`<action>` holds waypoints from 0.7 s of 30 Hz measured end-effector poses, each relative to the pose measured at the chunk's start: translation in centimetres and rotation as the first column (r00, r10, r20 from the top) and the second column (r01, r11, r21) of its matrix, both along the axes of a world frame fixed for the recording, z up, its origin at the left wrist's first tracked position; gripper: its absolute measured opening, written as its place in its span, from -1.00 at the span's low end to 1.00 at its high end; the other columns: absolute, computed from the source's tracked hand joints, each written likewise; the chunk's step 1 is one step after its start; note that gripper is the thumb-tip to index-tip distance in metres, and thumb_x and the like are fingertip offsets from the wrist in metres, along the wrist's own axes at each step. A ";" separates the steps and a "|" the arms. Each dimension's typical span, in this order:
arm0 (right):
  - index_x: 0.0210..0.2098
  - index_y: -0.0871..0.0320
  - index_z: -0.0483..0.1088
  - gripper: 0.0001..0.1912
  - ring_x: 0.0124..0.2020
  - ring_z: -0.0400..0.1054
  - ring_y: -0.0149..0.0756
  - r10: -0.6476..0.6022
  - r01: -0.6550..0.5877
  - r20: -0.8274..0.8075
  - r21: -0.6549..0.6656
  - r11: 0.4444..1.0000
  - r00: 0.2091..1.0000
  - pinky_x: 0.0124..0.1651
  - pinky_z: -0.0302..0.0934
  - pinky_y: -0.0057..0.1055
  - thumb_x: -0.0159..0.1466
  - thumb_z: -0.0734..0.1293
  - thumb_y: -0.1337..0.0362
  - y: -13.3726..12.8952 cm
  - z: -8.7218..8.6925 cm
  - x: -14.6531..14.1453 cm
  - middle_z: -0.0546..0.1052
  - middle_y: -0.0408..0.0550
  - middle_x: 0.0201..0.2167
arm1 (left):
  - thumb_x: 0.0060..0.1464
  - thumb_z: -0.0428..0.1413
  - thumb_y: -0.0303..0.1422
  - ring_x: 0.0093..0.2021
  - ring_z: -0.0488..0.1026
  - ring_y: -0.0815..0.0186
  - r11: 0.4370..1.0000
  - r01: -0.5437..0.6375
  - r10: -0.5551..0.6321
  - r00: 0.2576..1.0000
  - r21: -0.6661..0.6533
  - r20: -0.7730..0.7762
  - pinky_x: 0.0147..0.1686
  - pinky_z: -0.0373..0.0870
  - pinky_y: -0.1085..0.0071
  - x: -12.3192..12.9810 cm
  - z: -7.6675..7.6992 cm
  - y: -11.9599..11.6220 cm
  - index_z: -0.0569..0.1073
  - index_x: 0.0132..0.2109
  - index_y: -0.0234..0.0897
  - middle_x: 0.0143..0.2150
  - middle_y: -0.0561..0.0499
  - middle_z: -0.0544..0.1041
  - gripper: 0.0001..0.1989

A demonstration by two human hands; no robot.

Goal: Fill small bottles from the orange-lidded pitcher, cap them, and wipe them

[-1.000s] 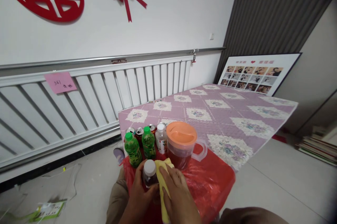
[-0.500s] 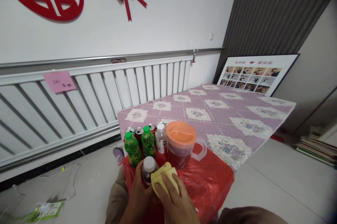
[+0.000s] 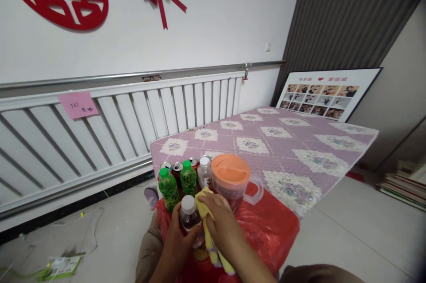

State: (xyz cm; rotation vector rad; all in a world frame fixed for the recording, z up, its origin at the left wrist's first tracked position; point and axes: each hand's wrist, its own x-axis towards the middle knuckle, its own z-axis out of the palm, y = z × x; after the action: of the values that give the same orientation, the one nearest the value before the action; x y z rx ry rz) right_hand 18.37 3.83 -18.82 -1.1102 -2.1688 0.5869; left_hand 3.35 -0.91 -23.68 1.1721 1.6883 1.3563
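Left hand [image 3: 176, 243] grips the white-capped bottle [image 3: 189, 221]; right hand [image 3: 219, 221], clutching the yellow cloth [image 3: 208, 229], has shifted up the bottle's side, wiping onward.

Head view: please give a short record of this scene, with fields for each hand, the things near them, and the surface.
left hand: grips white-capped bottle
right hand: presses yellow cloth against that bottle
behind: two green bottles, cans, a clear bottle, orange-lidded pitcher
surface: red plastic cover
beyond: purple quilted bed
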 end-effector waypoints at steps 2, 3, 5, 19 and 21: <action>0.13 0.10 0.41 -0.33 0.25 0.23 -0.23 0.011 -0.012 -0.030 -0.028 1.000 0.999 0.33 0.08 -0.14 0.09 0.12 0.60 0.9 -0.1 -0.2 0.47 -0.04 0.18 | -0.09 0.19 -0.33 0.13 0.47 0.11 1.000 0.013 -0.013 1.000 -0.004 -0.009 0.16 0.36 0.21 0.2 -0.1 -0.1 0.20 0.19 -0.26 0.15 -0.16 0.49 -0.33; 0.14 0.11 0.40 -0.33 0.25 0.24 -0.23 0.015 -0.016 -0.035 -0.043 0.999 0.999 0.34 0.07 -0.14 0.09 0.12 0.60 1.3 -0.3 -0.3 0.47 -0.03 0.18 | -0.08 0.18 -0.33 0.14 0.46 0.12 1.000 0.019 -0.020 1.000 -0.004 -0.018 0.17 0.35 0.23 0.3 -0.2 -0.2 0.20 0.20 -0.26 0.17 -0.16 0.48 -0.34; 0.15 0.14 0.39 -0.34 0.25 0.25 -0.23 0.015 -0.017 -0.034 -0.070 0.997 0.999 0.33 0.08 -0.15 0.10 0.13 0.60 1.8 -0.9 -0.5 0.47 -0.01 0.18 | -0.05 0.16 -0.34 0.17 0.44 0.13 1.000 0.019 -0.019 0.999 0.003 -0.039 0.19 0.33 0.26 0.4 -0.6 -0.4 0.19 0.21 -0.27 0.20 -0.16 0.45 -0.35; 0.22 0.14 0.34 -0.42 0.26 0.29 -0.19 -0.098 0.089 -0.085 -0.103 0.991 0.992 0.30 0.19 -0.11 0.23 0.13 0.48 -1.8 -5.6 1.0 0.44 0.07 0.23 | -0.03 0.18 -0.29 0.18 0.43 0.10 0.999 -0.047 0.046 0.997 -0.006 -0.063 0.19 0.33 0.23 1.3 -0.3 -0.9 0.20 0.19 -0.27 0.20 -0.19 0.45 -0.37; 0.23 0.08 0.33 -0.43 0.26 0.28 -0.18 -0.087 0.082 -0.129 -0.040 0.996 0.988 0.30 0.20 -0.09 0.26 0.14 0.45 -2.3 -5.2 1.4 0.43 0.04 0.23 | -0.04 0.19 -0.28 0.18 0.43 0.08 0.995 -0.096 0.096 0.993 0.000 -0.064 0.19 0.33 0.20 1.6 -0.9 -1.0 0.20 0.19 -0.29 0.20 -0.21 0.45 -0.36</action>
State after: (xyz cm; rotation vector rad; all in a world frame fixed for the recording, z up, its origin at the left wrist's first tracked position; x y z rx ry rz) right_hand 19.78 1.56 -24.03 -1.1438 -1.9970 0.6430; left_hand 4.94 -1.88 -24.61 1.1565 1.8126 1.3865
